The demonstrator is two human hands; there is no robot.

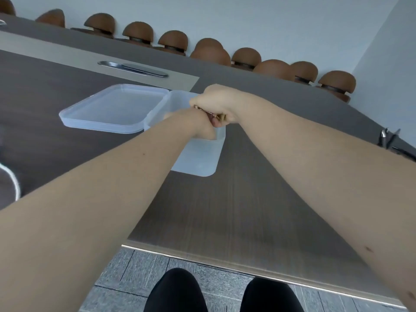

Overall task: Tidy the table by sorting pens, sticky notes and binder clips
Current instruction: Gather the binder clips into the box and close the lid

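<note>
A clear plastic box (198,158) stands on the dark wood table, with its lid (112,109) lying flat to its left. Both hands meet over the box's opening. My right hand (216,102) is closed around small gold-coloured metal pieces (208,113), which look like binder clips. My left hand (195,124) reaches into the box's mouth just below the right hand, its fingers hidden by the right hand and the box wall. What lies inside the box cannot be seen. No pens or sticky notes show.
Black binder clips (388,139) lie at the table's right edge. A metal cable hatch (132,68) sits in the pale centre strip behind the lid. Brown chair backs (247,56) line the far side. A white cord (13,183) lies at left. The table's near edge (247,269) runs above my feet.
</note>
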